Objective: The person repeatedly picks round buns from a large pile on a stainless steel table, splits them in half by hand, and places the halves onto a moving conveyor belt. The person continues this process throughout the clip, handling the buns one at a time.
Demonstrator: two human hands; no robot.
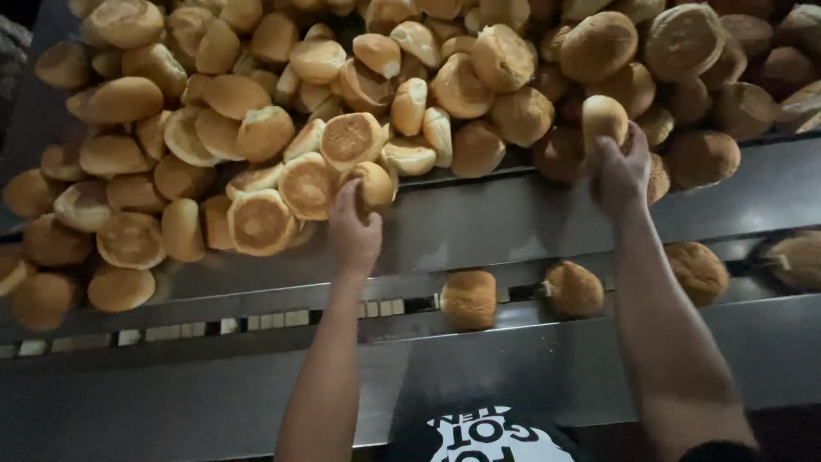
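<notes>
On the left, my left hand (355,235) has its grip closed around a bread roll (375,186) at the near edge of the heap of rolls (256,128) on the steel desk (479,218). Further right, two rolls (469,299) sit in the channel below. My right hand (622,175) grips another roll (605,118). I judge I am mid-pick; both rolls must lift free without toppling neighbours.

Industrial bakery, production line. Huge heap of bread rolls (342,103) piled on a sloped steel chute (513,214); a narrow conveyor track (256,323) below carries single rolls (469,298) along. All bare metal, dim lighting.
</notes>
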